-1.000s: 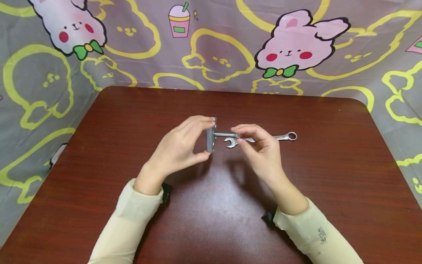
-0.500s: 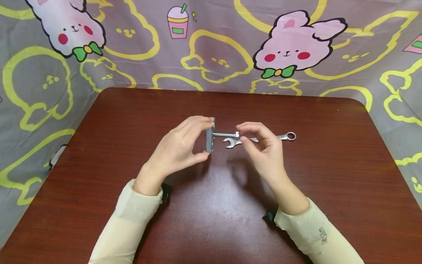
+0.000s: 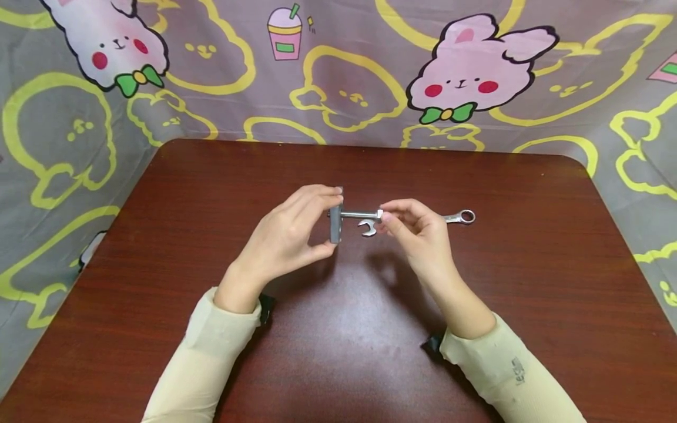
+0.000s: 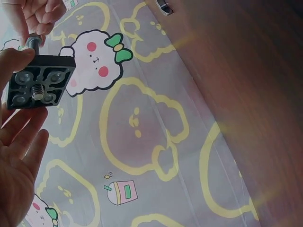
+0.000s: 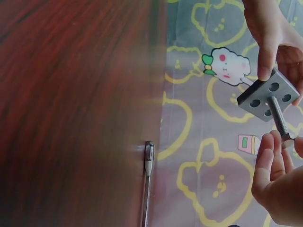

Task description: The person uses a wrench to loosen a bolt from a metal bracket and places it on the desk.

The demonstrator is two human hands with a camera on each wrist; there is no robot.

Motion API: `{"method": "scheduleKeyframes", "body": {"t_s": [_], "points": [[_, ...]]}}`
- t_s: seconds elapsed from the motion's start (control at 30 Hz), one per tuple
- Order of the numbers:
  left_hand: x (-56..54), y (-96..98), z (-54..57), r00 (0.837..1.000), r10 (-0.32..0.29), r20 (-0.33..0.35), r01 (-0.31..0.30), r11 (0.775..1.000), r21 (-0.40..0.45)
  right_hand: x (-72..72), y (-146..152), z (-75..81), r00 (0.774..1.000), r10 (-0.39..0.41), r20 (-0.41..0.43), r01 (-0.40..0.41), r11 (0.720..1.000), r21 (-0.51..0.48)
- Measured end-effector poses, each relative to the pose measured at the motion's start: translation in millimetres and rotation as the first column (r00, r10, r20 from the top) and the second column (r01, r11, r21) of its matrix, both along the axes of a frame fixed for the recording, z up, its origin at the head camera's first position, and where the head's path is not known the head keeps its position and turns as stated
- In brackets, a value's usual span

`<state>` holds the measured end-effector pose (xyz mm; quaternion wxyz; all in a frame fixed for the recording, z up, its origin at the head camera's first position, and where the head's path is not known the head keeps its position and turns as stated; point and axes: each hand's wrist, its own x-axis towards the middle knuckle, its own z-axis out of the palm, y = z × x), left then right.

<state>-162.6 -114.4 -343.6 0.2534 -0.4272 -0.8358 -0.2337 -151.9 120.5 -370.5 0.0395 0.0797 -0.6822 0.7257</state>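
Observation:
My left hand point(image 3: 285, 235) grips a square grey plate point(image 3: 335, 228) by its opposite edges, fingers above and thumb below. In the right wrist view the plate point(image 5: 263, 94) shows several holes around a central long bolt point(image 5: 278, 116). The bolt's threaded end point(image 4: 37, 92) pokes out of the plate's back in the left wrist view. With thumb and fingertips, my right hand point(image 3: 428, 244) pinches the bolt's hex head point(image 3: 380, 215). The bolt lies about level, its head end well away from the plate.
A combination wrench point(image 3: 367, 228) lies on the brown table point(image 3: 338, 341), its middle hidden behind my right hand. Its ring end point(image 3: 467, 217) points right. A patterned curtain point(image 3: 349, 70) hangs at the back and sides.
Half a second ago my right thumb and fingers were spread off the bolt head; now they pinch it again. The left hand and plate hold nearly still.

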Motion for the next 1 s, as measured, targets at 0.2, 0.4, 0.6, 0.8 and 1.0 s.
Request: {"method": "scheduleKeyframes", "body": {"t_s": [0.2,0.4,0.6,0.8,1.0], "points": [[-1.2,-2.6,-0.7,0.998,-0.037,0.054,0.033,0.997,0.064,0.7,-0.9,2.1,0.998,0.016,-0.066,-0.017,1.000,-0.013],[-2.4,-4.1,0.6,0.994,-0.060,0.088,0.049,0.992,0.115,3.5,-1.0,3.3,0.983,0.031,-0.179,-0.036,0.999,-0.028],[-1.9,-3.7,3.0,0.991,-0.070,0.116,0.056,0.991,0.120,3.4,1.4,2.7,0.964,0.052,-0.261,-0.070,0.996,-0.058],[-0.8,-3.0,4.4,0.987,-0.085,0.135,0.070,0.991,0.113,4.2,1.1,2.3,0.953,0.057,-0.299,-0.082,0.994,-0.072],[-0.4,-3.0,3.8,0.987,-0.087,0.132,0.072,0.991,0.113,5.3,0.4,2.5,0.945,0.084,-0.317,-0.111,0.991,-0.068]]}}
